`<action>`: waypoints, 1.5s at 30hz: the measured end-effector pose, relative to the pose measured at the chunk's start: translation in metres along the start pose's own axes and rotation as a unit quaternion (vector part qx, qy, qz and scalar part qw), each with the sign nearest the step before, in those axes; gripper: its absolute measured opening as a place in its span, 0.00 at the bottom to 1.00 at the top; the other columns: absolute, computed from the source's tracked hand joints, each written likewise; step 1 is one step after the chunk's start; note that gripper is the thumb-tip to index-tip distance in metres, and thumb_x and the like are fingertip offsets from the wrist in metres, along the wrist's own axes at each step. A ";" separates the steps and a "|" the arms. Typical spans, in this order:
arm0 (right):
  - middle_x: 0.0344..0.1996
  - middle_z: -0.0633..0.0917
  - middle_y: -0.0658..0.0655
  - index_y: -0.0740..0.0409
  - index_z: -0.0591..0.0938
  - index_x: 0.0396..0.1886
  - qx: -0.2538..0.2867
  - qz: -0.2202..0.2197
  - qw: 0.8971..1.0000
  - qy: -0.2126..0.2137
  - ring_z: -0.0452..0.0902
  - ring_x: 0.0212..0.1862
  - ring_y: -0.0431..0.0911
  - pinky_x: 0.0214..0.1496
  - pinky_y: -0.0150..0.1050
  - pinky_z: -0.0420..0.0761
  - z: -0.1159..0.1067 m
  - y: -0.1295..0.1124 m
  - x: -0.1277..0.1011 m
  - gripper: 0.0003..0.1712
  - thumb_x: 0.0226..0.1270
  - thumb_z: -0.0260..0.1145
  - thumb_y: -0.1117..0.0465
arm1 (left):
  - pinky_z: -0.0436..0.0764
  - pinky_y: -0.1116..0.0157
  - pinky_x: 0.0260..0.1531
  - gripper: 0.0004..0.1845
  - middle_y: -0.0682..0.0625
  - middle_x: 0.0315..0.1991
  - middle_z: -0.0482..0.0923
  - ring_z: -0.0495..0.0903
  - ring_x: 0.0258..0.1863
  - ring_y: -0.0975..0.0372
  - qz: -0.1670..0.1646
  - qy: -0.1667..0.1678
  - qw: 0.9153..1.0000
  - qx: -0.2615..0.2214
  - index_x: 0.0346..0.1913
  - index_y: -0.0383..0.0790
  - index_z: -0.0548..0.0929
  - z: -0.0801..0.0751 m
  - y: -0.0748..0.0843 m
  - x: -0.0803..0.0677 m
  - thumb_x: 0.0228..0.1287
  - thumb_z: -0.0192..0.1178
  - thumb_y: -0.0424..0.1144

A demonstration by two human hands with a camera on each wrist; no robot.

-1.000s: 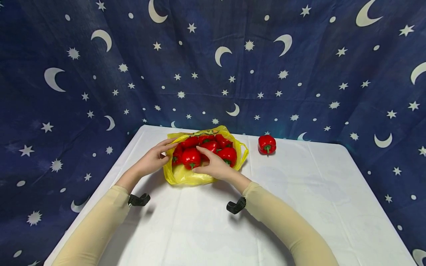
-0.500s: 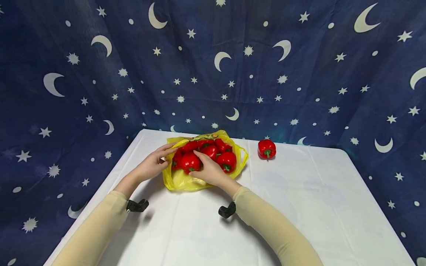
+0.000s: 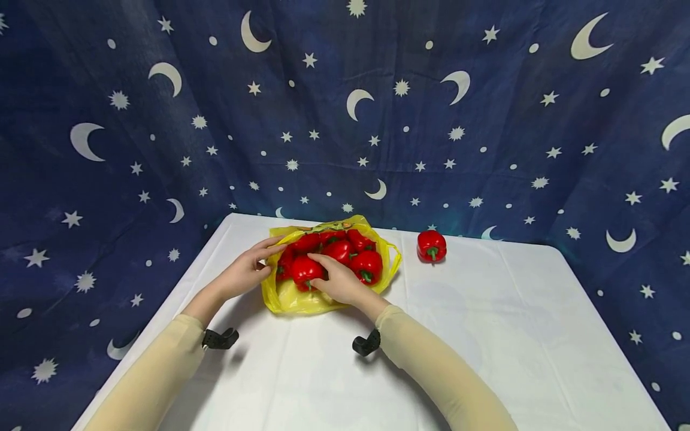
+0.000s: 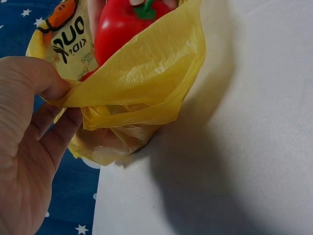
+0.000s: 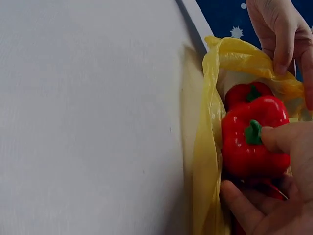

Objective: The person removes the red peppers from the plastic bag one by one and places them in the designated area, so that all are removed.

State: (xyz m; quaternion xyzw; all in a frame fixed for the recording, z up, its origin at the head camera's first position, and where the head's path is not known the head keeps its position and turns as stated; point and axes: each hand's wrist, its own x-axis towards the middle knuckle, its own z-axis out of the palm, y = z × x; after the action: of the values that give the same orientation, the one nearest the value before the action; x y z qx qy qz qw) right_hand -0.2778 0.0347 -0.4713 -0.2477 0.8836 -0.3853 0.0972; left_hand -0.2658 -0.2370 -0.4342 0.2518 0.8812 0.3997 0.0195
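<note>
Left hand (image 3: pixel 244 273) pinching yellow bag (image 3: pixel 293 297) rim; right hand (image 3: pixel 338 283) fingers curled round front pepper (image 3: pixel 305 270). Lone pepper (image 3: pixel 431 246) apart on counter (image 3: pixel 485 335).

Worktop (image 3: pixel 485 335): white cloth covering is lying flat over the whole surface, faint fold creases showing. Yellow plastic bag (image 3: pixel 291 296) is sitting on the far-centre area, mouth gaping upward, holding several red bell peppers (image 3: pixel 353 254). Single red bell pepper (image 3: pixel 431 245) is resting directly on the cloth near the far edge, to the right of the bag and apart from it, green stem facing the camera. Bag is casting a shadow onto the cloth beside it.
</note>
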 end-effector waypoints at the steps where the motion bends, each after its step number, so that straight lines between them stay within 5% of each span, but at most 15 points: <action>1: 0.76 0.67 0.48 0.40 0.65 0.79 0.002 -0.003 1.000 -0.007 0.62 0.75 0.47 0.75 0.49 0.62 -0.001 0.000 -0.001 0.38 0.72 0.66 0.53 | 0.78 0.64 0.43 0.30 0.51 0.79 0.59 0.69 0.65 0.53 -0.001 -0.001 1.000 -0.002 0.72 0.37 0.74 0.000 0.000 -0.001 0.68 0.53 0.22; 11: 0.75 0.67 0.46 0.34 0.63 0.80 0.053 0.006 0.997 -0.052 0.67 0.68 0.47 0.71 0.51 0.68 -0.008 0.001 -0.008 0.43 0.67 0.63 0.60 | 0.77 0.65 0.41 0.29 0.49 0.78 0.59 0.67 0.67 0.52 -0.005 -0.002 1.000 -0.010 0.72 0.37 0.74 0.000 -0.001 -0.003 0.68 0.54 0.22; 17: 0.78 0.62 0.50 0.37 0.56 0.83 0.029 0.025 0.999 -0.024 0.62 0.75 0.51 0.72 0.58 0.65 0.009 -0.003 -0.010 0.58 0.57 0.77 0.41 | 0.78 0.63 0.47 0.29 0.49 0.78 0.60 0.68 0.67 0.51 -0.008 -0.004 1.000 -0.011 0.72 0.37 0.75 0.002 -0.001 -0.006 0.68 0.54 0.22; 24: 0.71 0.69 0.54 0.46 0.62 0.78 -0.009 0.055 0.998 0.032 0.71 0.69 0.54 0.67 0.59 0.71 0.019 -0.012 -0.008 0.55 0.54 0.79 0.41 | 0.78 0.66 0.42 0.30 0.49 0.79 0.59 0.66 0.68 0.51 -0.012 -0.004 1.000 -0.009 0.72 0.38 0.74 0.001 -0.002 -0.003 0.68 0.55 0.22; 37: 0.73 0.67 0.53 0.37 0.64 0.78 0.051 0.005 0.997 -0.060 0.68 0.69 0.50 0.68 0.53 0.72 -0.005 0.000 -0.013 0.52 0.54 0.79 0.50 | 0.78 0.63 0.45 0.29 0.51 0.78 0.60 0.67 0.66 0.52 -0.015 -0.005 1.000 0.001 0.72 0.38 0.74 -0.001 0.002 0.000 0.69 0.54 0.24; 45: 0.74 0.66 0.50 0.38 0.61 0.80 0.078 0.012 0.995 -0.063 0.65 0.72 0.49 0.70 0.53 0.68 -0.004 0.003 -0.012 0.57 0.52 0.81 0.46 | 0.78 0.62 0.46 0.30 0.49 0.78 0.60 0.65 0.70 0.51 -0.007 -0.002 1.000 0.011 0.72 0.38 0.75 0.000 0.000 0.000 0.67 0.53 0.23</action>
State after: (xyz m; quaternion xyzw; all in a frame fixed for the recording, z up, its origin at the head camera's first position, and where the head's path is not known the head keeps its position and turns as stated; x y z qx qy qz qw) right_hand -0.2700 0.0455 -0.4713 -0.2523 0.8460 -0.4354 0.1765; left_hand -0.2664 -0.2375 -0.4342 0.2461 0.8872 0.3896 0.0213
